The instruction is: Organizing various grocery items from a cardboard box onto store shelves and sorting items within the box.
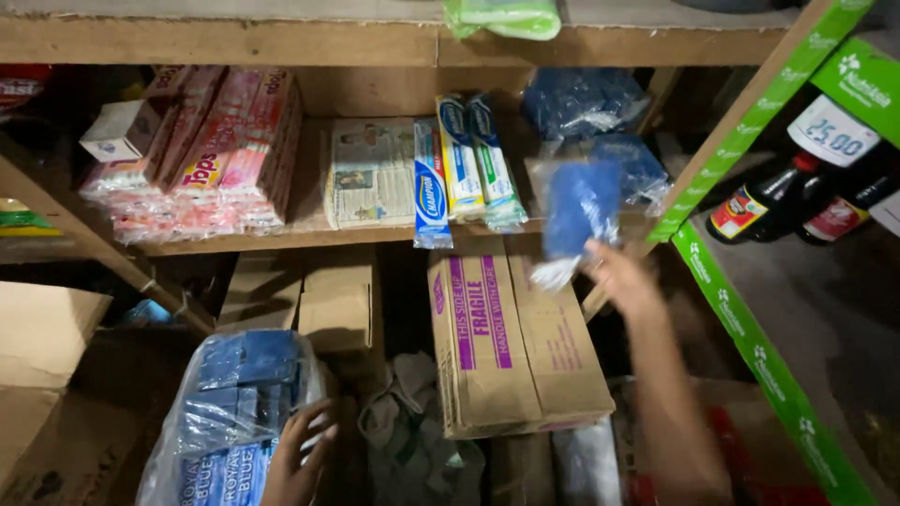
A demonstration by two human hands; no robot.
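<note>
My right hand (621, 277) is raised in front of a wooden shelf (281, 240) and holds a small clear packet of blue bars (578, 208), blurred by motion. More blue packets (586, 105) lie piled on the shelf just behind it. My left hand (298, 457) rests low on a large clear plastic bag of blue wrapped bars (234, 412), fingers curled on its side.
Pink packets (220, 150), a newspaper (370, 173) and long blue-and-white bars (464, 164) lie on the shelf. A tall cardboard box (516, 347) stands below, with other boxes (42, 347) at the left. Dark bottles (769, 201) lie on a green-edged rack (750, 328) at the right.
</note>
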